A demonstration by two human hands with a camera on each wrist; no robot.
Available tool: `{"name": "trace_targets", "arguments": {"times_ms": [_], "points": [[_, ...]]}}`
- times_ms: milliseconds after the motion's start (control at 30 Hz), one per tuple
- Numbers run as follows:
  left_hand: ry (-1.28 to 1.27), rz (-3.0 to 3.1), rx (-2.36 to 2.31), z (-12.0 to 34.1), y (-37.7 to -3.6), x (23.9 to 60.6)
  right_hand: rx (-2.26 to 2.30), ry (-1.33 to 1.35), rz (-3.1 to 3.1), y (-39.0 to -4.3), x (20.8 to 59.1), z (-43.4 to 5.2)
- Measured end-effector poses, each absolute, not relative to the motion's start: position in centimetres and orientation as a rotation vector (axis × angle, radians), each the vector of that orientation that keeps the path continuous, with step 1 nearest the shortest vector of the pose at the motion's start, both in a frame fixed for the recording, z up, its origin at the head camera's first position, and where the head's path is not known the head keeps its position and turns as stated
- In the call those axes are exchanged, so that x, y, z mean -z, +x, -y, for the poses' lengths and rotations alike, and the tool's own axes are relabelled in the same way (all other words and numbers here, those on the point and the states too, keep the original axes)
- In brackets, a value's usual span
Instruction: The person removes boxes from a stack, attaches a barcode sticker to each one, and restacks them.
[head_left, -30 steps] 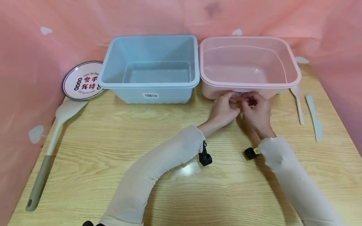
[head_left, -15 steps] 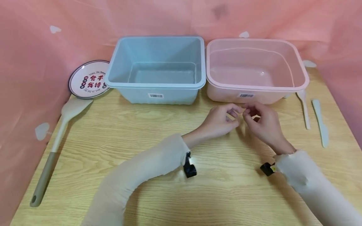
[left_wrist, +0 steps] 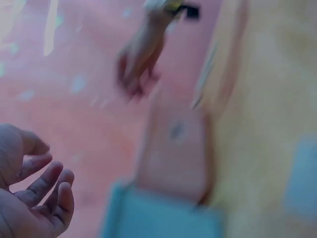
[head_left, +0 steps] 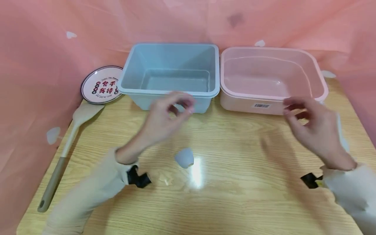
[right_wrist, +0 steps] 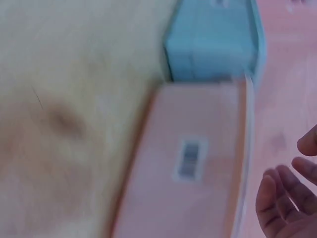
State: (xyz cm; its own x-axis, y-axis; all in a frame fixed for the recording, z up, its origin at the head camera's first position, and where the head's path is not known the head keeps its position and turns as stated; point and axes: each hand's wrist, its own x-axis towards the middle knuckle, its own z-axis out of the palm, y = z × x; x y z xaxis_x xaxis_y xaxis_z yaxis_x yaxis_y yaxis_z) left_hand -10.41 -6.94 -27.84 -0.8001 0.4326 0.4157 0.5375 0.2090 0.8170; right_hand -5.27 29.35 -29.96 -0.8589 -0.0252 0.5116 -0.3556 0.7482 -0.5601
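Observation:
My left hand hangs in front of the blue plastic basin, its fingers loosely bent with nothing seen in them. My right hand, also loosely bent and holding nothing visible, is over the front right corner of the pink plastic basin. Both hands are blurred in the head view. In the right wrist view, the pink basin's front wall shows a barcode label. A small light grey rounded piece is on the table below my left hand; its kind is unclear.
At the left lie a round plate with red characters and a long spatula with a grey-brown handle. A pale green knife is partly hidden behind my right hand. A pink cloth stands behind both basins.
My hands were together at the pink basin's front wall and have moved apart, left hand leftward, right hand rightward. The barcode label and the grey piece have come into view. The view shifted slightly.

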Motion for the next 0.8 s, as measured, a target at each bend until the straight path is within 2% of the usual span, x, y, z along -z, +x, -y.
{"name": "trace_targets", "arguments": {"times_ms": [200,467,633,800], "points": [[-0.529,2.326,1.544,13.5,-14.5,25.4,-1.225,-0.155,2.279,-6.8,29.0,-32.7],[-0.102,2.351,1.728,18.4,-18.2,28.6,-1.261,-0.544,2.223,-8.9,29.9,-36.0],[-0.105,2.29,2.047,19.6,-18.9,31.0,-1.284,-0.639,2.276,-10.1,31.1,-38.0],[-0.198,2.162,2.217,19.5,-19.5,32.9,-1.454,-0.598,2.276,-11.2,32.1,-39.2]]}}
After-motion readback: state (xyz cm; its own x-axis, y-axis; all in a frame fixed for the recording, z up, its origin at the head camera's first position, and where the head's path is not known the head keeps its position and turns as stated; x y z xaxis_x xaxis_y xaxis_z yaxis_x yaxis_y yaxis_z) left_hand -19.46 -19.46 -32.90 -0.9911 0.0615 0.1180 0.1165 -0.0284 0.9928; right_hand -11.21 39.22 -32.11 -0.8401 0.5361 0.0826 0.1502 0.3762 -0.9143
